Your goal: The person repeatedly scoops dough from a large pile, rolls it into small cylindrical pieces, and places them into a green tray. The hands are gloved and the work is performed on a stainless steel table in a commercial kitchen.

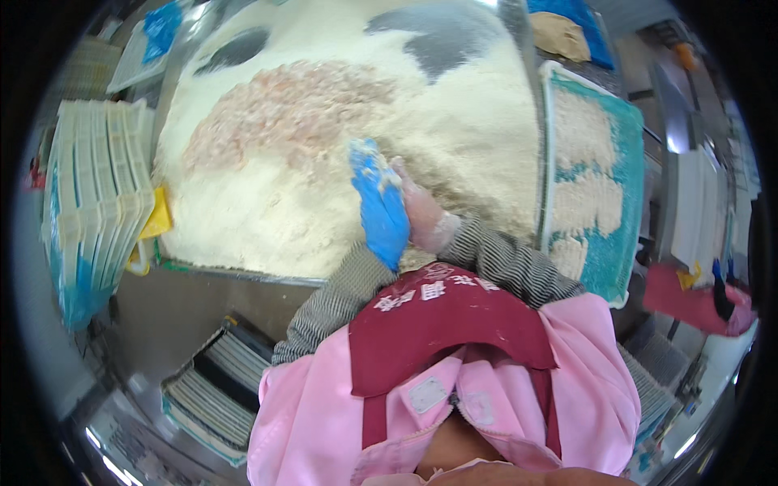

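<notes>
My left hand [381, 206], in a blue glove caked with flour at the fingertips, lies against my right hand [419, 206], which is in a thin whitish glove. The palms face each other just above the near part of a metal table covered with pale flour [243, 225]. Whether anything lies between the palms is hidden. Beyond and left of the hands spreads a heap of pinkish raw meat pieces [292, 103], partly coated in flour. On the right, a green-lined tray [629, 152] bears rows of flour-coated pieces [586, 200].
Stacked plastic trays [97, 176] stand at the left, with a yellow piece [159, 214] beside them. Another tray stack [213, 389] is low on the left. A tan lump [559, 36] rests on blue plastic at the upper right. A co-worker in pink [738, 310] is at the far right.
</notes>
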A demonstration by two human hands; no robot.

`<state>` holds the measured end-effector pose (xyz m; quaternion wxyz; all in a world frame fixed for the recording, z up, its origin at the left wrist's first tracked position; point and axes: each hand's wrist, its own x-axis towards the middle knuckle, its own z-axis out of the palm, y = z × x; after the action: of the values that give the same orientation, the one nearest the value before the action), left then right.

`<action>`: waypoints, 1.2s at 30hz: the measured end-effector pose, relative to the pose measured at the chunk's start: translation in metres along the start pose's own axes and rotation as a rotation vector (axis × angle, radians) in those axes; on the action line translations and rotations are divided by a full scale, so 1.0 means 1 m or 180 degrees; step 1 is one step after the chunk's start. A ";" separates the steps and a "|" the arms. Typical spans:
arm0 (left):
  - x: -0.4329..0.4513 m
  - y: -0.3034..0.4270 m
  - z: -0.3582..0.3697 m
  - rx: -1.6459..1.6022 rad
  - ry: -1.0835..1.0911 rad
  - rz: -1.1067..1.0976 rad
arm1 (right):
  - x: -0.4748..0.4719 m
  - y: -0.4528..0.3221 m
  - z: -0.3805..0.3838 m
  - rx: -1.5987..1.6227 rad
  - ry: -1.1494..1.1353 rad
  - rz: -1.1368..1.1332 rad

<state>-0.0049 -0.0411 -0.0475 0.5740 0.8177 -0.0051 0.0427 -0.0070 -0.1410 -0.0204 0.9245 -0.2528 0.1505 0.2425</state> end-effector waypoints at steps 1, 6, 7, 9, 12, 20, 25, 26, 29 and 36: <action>-0.014 0.001 0.012 -0.0024 -0.0082 0.0004 | 0.002 0.003 0.002 0.0052 0.0005 0.0026; 0.026 0.011 0.005 0.0372 -0.0595 0.0547 | -0.024 -0.026 0.011 0.0267 0.0264 -0.0105; 0.019 -0.017 -0.002 0.1076 -0.0650 0.0797 | -0.028 -0.030 0.018 0.0346 0.0256 -0.0054; -0.008 0.041 0.017 -0.0191 -0.1029 0.0459 | -0.043 -0.043 0.020 0.0597 0.0346 0.0012; 0.002 0.099 0.032 0.0627 -0.1357 0.1018 | -0.069 -0.061 0.015 0.0586 0.0549 -0.0078; -0.001 0.024 0.020 0.2441 -0.1467 0.1097 | -0.190 -0.253 -0.075 -0.1076 0.1478 -0.1465; -0.010 0.018 0.017 0.2565 -0.1580 0.0946 | -0.220 -0.413 -0.141 -0.3298 0.3079 -0.1780; -0.011 0.017 0.019 0.2554 -0.1565 0.0976 | -0.222 -0.430 -0.164 -0.3742 0.3410 -0.1608; -0.010 0.011 0.021 0.2528 -0.1476 0.1054 | -0.211 -0.447 -0.221 -0.3343 0.3884 -0.0150; -0.014 -0.007 0.023 0.2449 -0.1333 0.1181 | -0.206 -0.426 -0.270 -0.3047 0.3153 -0.1065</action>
<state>-0.0171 -0.0606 -0.0628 0.1988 0.9472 -0.2506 -0.0224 0.0024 -0.6852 0.0066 0.5595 -0.7317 0.3893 -0.0068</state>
